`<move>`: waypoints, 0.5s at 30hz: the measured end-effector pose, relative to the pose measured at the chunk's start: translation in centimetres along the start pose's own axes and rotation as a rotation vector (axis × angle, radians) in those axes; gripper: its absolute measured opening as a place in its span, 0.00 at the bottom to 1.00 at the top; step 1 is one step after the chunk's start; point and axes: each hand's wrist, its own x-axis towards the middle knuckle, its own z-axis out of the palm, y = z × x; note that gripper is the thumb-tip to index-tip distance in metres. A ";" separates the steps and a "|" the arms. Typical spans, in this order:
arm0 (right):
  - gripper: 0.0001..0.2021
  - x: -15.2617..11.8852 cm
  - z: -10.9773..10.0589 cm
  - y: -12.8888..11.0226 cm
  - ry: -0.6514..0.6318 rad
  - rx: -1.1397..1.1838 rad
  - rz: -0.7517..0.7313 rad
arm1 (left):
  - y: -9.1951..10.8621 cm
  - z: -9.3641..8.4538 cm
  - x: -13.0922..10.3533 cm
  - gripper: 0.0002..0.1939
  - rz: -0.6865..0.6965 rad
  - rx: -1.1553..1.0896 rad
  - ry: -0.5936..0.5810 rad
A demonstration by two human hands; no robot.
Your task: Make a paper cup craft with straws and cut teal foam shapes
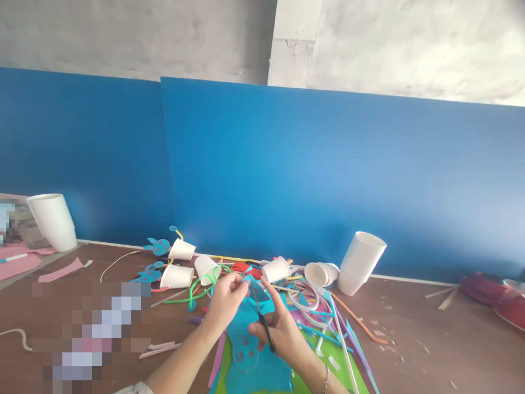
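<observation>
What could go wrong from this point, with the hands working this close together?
The left hand pinches blue paper close to the blades of the scissors in the right hand, so a fingertip might get nipped. A cut could also wander on such a small piece. The tipped cups beside the clutter might roll if bumped.

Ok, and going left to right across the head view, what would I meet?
Left-hand stack of white cups → upper blue eared cutout → left hand → right hand holding black-handled scissors → right-hand stack of white cups → red object.
</observation>
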 end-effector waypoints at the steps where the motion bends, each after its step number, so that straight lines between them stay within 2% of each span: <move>1: 0.49 0.0 -0.1 -0.1 -0.014 -0.001 -0.003 | 0.2 0.0 -0.1 0.10 -0.006 0.002 -0.022; 4: 0.45 0.0 -0.4 -0.2 -0.055 0.026 -0.019 | 0.8 -0.2 -0.2 0.09 -0.040 -0.004 -0.089; 10: 0.47 0.1 -0.8 -0.2 -0.091 0.128 -0.066 | 1.6 -0.2 -0.7 0.09 -0.152 -0.176 -0.203; 15: 0.49 0.0 -0.8 -0.2 -0.097 0.139 -0.073 | 1.7 0.1 -0.9 0.09 -0.212 -0.225 -0.243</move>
